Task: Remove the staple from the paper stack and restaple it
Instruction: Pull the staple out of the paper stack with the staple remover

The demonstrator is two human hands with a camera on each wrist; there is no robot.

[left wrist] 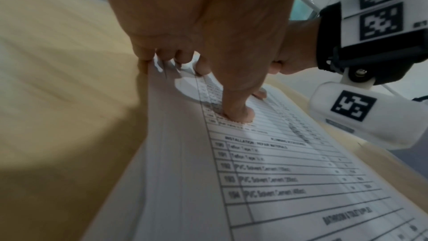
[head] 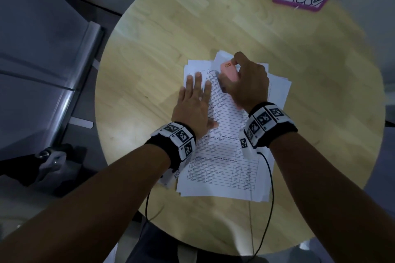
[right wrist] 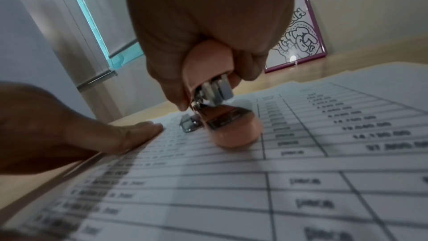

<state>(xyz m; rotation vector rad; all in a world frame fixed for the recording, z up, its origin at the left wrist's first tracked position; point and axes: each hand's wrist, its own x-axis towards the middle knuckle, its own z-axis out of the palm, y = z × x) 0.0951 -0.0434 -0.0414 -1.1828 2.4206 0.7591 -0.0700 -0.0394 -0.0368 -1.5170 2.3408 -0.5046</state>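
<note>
**Head cam: stapler heel is down at the top-left corner, left hand pinning the sheets**

Starting at the right hand (head: 245, 83): fingers and thumb are wrapped around a small pink stapler (head: 229, 71), held steeply with its back end down. In the right wrist view the rear end of the pink base (right wrist: 234, 133) sits on the top sheet, and the little metal tab (right wrist: 188, 125) sticking out there points left, toward the left hand's fingertips. Looks to me like that tab is what's meant to get under the staple, but I honestly can't spot the staple itself in any view: too small, or hidden under the tool.

The left hand (head: 193, 100) is flat, fingers straight and spread, pressing on the paper stack (head: 222, 166) just left of the stapler, close but not touching it.

Stack lies on the round wooden table (head: 299, 113), long axis running away from the person, sheets fanned a bit at the far end. The working corner is the far-left one, right between the two hands, with the right hand on it already.

So my guess is the next bit is a short prying move leftward, and the left hand has to keep the sheets from sliding.
</note>
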